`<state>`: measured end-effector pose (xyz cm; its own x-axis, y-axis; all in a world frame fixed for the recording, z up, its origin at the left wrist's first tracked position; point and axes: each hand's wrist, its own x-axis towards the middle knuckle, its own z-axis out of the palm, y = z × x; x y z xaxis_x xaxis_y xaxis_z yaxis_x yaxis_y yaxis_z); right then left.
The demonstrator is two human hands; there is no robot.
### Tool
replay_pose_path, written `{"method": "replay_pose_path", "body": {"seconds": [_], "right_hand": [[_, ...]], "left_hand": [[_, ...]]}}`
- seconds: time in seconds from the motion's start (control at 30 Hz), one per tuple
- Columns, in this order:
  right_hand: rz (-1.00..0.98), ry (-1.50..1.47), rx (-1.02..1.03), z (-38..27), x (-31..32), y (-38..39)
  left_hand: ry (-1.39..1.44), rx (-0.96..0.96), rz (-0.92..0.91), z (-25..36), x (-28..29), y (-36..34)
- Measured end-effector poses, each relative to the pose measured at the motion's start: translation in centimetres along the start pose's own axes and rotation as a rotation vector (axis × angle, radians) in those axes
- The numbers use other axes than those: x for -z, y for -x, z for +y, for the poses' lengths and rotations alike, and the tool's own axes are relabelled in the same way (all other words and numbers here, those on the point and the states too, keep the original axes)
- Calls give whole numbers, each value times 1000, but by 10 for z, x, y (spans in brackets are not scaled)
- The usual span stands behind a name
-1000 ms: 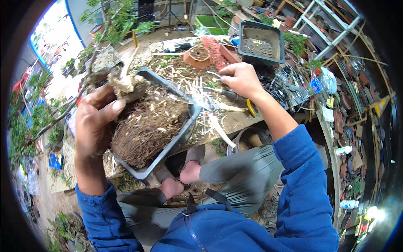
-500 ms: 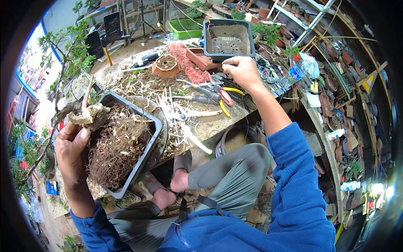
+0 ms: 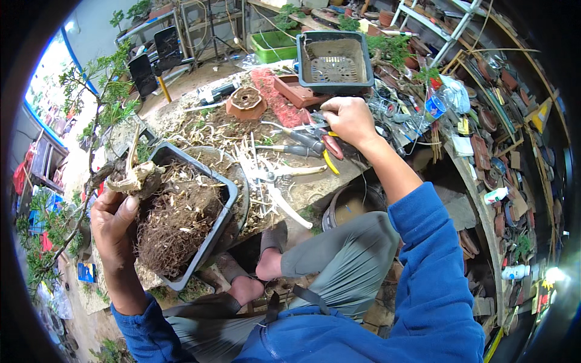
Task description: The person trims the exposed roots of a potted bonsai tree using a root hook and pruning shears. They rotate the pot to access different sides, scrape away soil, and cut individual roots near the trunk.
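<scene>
My left hand [image 3: 114,225] is closed round the pale, gnarled trunk base [image 3: 138,180] of a bonsai juniper, whose green sprays [image 3: 109,71] rise to the left. Its fibrous root ball [image 3: 181,227] rests tilted in a dark rectangular plastic pot [image 3: 227,206]. Over the tools on the bench, my right hand [image 3: 350,123] has its fingers curled together; what they grip, if anything, is hidden. Right below it lie pliers with red grips [image 3: 333,147] and a yellow-handled tool [image 3: 330,163]. Black-handled cutters [image 3: 299,140] lie beside them, and large pale-handled shears [image 3: 281,196] lie nearer me.
Beyond my right hand stands another dark plastic pot [image 3: 336,85] with a slotted bottom. A brown pot [image 3: 296,92], an octagonal clay pot [image 3: 246,104] and red mesh [image 3: 269,88] are close by. Below the bench edge is a round bucket [image 3: 351,209]. Cluttered shelves line the right.
My right hand has come down and a little nearer me, from beside the slotted pot to the pliers. My left hand keeps its hold on the trunk. The whole view has shifted slightly.
</scene>
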<state>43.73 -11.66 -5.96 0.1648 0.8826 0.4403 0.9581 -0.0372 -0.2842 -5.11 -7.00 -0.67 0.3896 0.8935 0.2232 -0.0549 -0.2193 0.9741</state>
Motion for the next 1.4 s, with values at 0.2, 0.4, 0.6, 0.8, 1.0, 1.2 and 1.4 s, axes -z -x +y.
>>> {"method": "replay_pose_path", "body": {"seconds": [0.2,0.4,0.6,0.8,1.0,1.2,1.4], "right_hand": [[-111,-66,215,-45,-30,4],[-287,153,291,-69,-44,12],[-324,161,258,-73,-47,7],[-119,-143,303,-88,-58,-14],[-25,-118,213,-74,-45,-49],[-227,-75,39,-36,-13,-41],[-272,93,171,-38,-13,8]], "left_hand": [[29,31,20,-1,4,-1],[72,21,39,-3,3,0],[96,16,14,1,0,-1],[75,41,47,5,-5,0],[51,20,58,4,-7,1],[98,51,76,5,-7,1],[48,50,128,2,-4,5]]}}
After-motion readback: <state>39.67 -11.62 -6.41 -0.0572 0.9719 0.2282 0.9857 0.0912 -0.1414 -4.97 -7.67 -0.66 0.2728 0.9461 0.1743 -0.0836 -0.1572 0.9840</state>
